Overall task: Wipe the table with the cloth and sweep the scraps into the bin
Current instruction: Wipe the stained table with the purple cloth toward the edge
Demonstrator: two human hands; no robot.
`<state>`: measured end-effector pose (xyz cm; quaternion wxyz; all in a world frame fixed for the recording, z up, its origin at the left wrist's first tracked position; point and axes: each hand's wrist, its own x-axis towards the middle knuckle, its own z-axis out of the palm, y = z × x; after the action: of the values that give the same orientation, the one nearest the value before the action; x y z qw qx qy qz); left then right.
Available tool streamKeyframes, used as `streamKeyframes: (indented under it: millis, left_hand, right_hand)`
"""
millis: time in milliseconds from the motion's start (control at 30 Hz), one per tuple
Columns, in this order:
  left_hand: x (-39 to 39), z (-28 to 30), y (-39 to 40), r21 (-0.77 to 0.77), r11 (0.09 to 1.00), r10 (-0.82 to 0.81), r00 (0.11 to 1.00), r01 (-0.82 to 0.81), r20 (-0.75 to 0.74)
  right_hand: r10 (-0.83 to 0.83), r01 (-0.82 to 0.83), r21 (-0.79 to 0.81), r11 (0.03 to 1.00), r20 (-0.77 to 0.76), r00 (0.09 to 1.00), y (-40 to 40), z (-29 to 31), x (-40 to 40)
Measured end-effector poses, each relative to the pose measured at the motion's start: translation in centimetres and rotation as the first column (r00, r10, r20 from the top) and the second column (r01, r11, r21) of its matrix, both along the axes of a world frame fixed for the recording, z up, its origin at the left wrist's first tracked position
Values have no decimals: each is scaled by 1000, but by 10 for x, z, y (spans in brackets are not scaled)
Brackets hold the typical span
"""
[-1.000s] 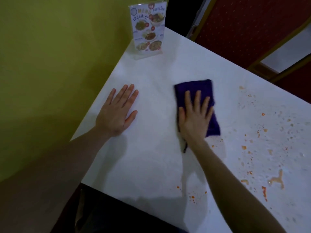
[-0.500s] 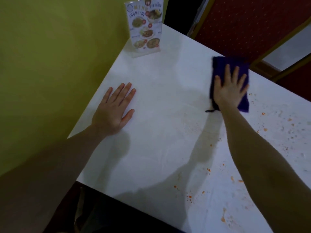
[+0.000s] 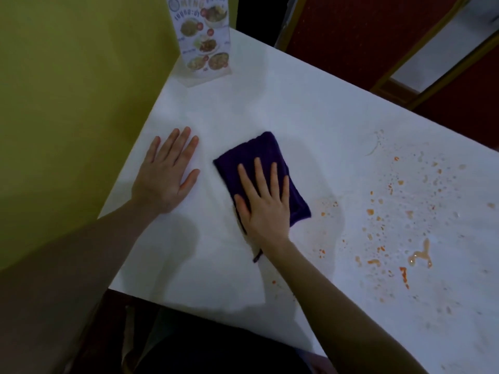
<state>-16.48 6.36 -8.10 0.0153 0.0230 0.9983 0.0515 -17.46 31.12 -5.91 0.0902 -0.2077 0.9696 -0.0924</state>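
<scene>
The near edge of the table (image 3: pixel 189 287) lies closest to the viewer, with a dark chair or lap area below it that cannot be resolved. Just beyond that edge, the right hand (image 3: pixel 263 209) lies flat on the cloth (image 3: pixel 259 157), fingers straight and slightly spread, palm pressing down; it does not pinch or curl round the fabric. The cloth is a folded dark purple pad lying on the table surface near its middle, with a short loop or tag trailing toward the wrist. The left hand (image 3: pixel 164 174) rests beside it to the left, near the table's left edge, also flat with fingers extended, holding nothing and apparently bracing the body. To the right of the cloth, orange scraps (image 3: pixel 375 220) and wet smears are scattered over the surface, the nearest ones just beside the cloth's right corner. Risk: a flat palm gives friction only, so a fast stroke could let the cloth slide out or unfold under the hand. Risk: wiping through the wet patch may smear sauce across the already cleaner left part rather than gather it. Risk: no bin is visible, so scraps pushed past an edge would probably fall to the floor. At the far corner a menu stand (image 3: pixel 202 41) stands upright by the yellow wall (image 3: pixel 67 103); a long outward stroke could knock it over.
</scene>
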Motion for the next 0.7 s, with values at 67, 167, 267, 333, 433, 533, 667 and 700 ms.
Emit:
streamKeyframes:
  millis: [67, 167, 267, 333, 433, 533, 667, 700]
  left_hand:
    - [-1, 1, 1, 2, 1000, 5, 1000, -5, 11]
    - [-2, 3, 1, 12, 1000, 7, 1000, -7, 15]
    - [-2, 2, 0, 6, 1000, 4, 1000, -4, 14]
    - [-3, 1, -1, 10, 1000, 0, 1000, -1, 17]
    - [-2, -1, -2, 10, 1000, -3, 1000, 2, 25]
    - [-1, 0, -2, 27, 1000, -9, 1000, 8, 28]
    - [0, 0, -1, 17, 1000, -8, 999, 7, 33]
    - [0, 0, -1, 20, 1000, -7, 999, 7, 32]
  right_hand:
    - [-6, 6, 23, 1000, 1, 1000, 30, -1, 14]
    - [-190, 191, 94, 977, -21, 982, 86, 2, 16]
    - [-393, 389, 140, 911, 7, 919, 118, 7, -20]
    - [-512, 506, 117, 855, 25, 859, 110, 6, -56]
    - [-582, 580, 64, 812, 13, 813, 65, 3, -94]
    - [-468, 469, 58, 881, -19, 883, 5, -2, -85]
    - [-298, 298, -11, 955, -26, 954, -48, -4, -3]
    - [-274, 273, -32, 961, -14, 962, -48, -4, 21]
